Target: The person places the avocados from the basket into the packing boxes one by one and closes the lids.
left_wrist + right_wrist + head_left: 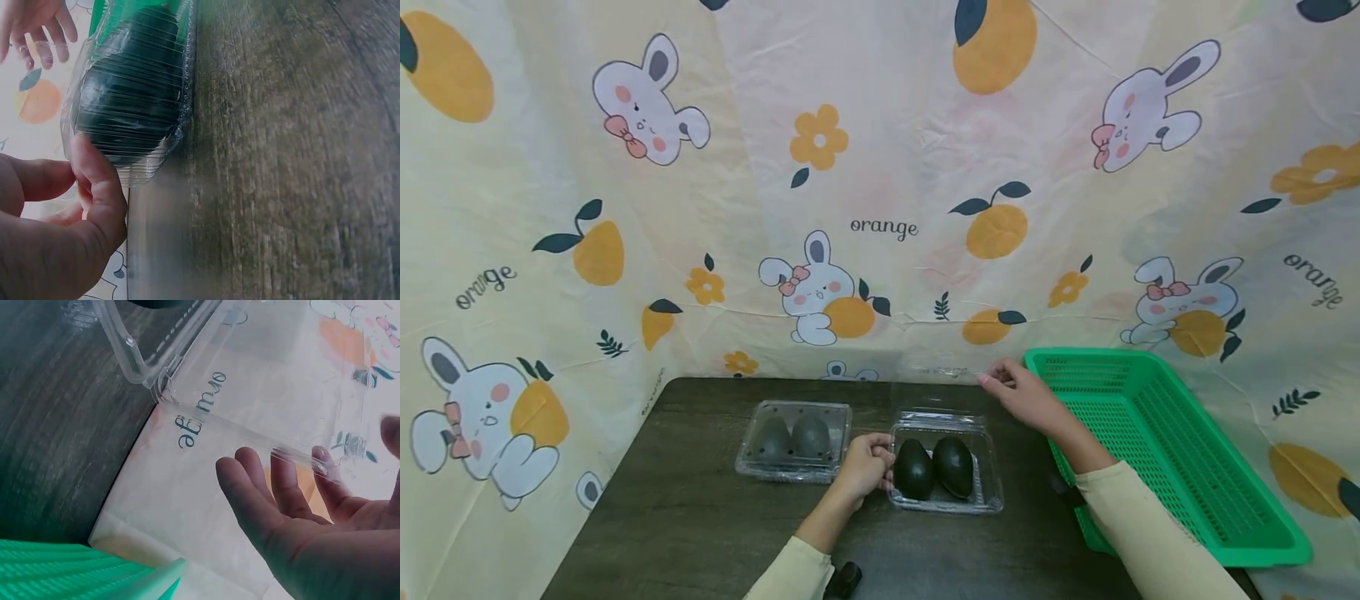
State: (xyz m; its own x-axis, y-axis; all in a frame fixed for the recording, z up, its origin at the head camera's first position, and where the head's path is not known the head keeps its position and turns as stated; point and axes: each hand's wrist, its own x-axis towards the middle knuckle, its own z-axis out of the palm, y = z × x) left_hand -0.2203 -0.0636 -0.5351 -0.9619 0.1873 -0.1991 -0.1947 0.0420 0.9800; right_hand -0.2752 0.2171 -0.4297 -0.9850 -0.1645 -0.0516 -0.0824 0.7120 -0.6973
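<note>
A clear plastic clamshell box point(988, 492) stands on the dark table with two dark green avocados point(953, 467) side by side in its base. Its see-through lid point(275, 381) is raised at the back. My left hand point(867, 468) pinches the box's left rim between thumb and curled fingers; the left wrist view shows an avocado point(128, 87) just behind the ribbed wall. At the lid's right edge is my right hand point(1018, 396), its fingers point(287, 487) loosely extended and touching the clear plastic from outside.
To the left sits a second clamshell box point(793, 475), lid down, with two dark avocados inside. A green plastic basket point(1210, 467) stands at the right, beside my right forearm. Behind the table hangs a printed cloth point(880, 167) with rabbits and oranges.
</note>
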